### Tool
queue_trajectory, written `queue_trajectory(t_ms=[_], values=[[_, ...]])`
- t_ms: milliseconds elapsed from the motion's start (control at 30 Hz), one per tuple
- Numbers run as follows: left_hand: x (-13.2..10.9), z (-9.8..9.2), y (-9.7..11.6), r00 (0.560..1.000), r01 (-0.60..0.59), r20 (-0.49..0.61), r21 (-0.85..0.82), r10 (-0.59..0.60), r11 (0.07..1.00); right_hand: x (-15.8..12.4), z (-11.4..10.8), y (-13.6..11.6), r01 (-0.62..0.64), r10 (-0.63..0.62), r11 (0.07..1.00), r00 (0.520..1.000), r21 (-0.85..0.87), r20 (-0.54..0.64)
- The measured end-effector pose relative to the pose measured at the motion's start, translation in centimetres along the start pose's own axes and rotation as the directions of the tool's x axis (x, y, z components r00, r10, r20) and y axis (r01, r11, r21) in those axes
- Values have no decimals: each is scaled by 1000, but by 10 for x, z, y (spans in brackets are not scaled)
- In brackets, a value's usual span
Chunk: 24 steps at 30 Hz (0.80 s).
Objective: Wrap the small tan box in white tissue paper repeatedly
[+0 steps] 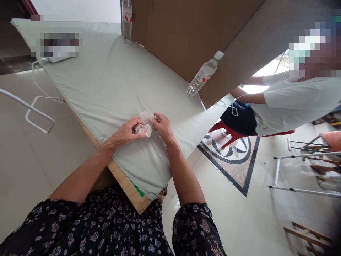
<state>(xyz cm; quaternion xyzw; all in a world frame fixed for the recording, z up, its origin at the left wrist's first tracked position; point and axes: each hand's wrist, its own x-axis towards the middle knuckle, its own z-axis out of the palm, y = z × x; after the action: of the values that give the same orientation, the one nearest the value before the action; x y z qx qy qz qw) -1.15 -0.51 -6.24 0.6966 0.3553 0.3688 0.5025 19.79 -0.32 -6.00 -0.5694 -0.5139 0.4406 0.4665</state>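
Both of my hands meet over a small round pale object in a thin clear plastic wrapper [145, 125] that lies on the grey-green cloth of the table [112, 81]. My left hand [126, 131] curls round the object's left side, fingers bent on it. My right hand [161, 125] pinches the wrapper's right edge with fingers pressed together. A loose flap of the wrapper sticks up behind my fingers. What the round thing is cannot be made out.
A water bottle [202, 75] leans against a tall cardboard sheet [186, 35]; another bottle [127, 19] stands at the far end. A white device with a cable [57, 57] sits far left. A seated person in white [290, 103] is at right, metal frames [301, 170] beyond.
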Motion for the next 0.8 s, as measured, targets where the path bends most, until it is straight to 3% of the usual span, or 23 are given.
queue_trajectory(t_ms=[167, 333, 467, 667, 800], values=[[2, -2, 8, 997, 68, 31, -23, -67, 997, -15, 12, -11, 52, -62, 983, 997, 179, 53], [4, 1, 8, 997, 67, 45, -108, -62, 992, -35, 11, -19, 82, -98, 980, 992, 181, 84], [5, 3, 7, 999, -4, -32, -210, -3, 978, -41, 5, -22, 89, -105, 990, 984, 108, 145], [3, 1, 12, 996, 82, -21, -266, -91, 961, -43, 0, -22, 201, -169, 968, 965, -152, 203], [2, -1, 15, 984, 168, -22, -219, -177, 961, -48, 8, -15, 65, -48, 991, 988, -115, 147]])
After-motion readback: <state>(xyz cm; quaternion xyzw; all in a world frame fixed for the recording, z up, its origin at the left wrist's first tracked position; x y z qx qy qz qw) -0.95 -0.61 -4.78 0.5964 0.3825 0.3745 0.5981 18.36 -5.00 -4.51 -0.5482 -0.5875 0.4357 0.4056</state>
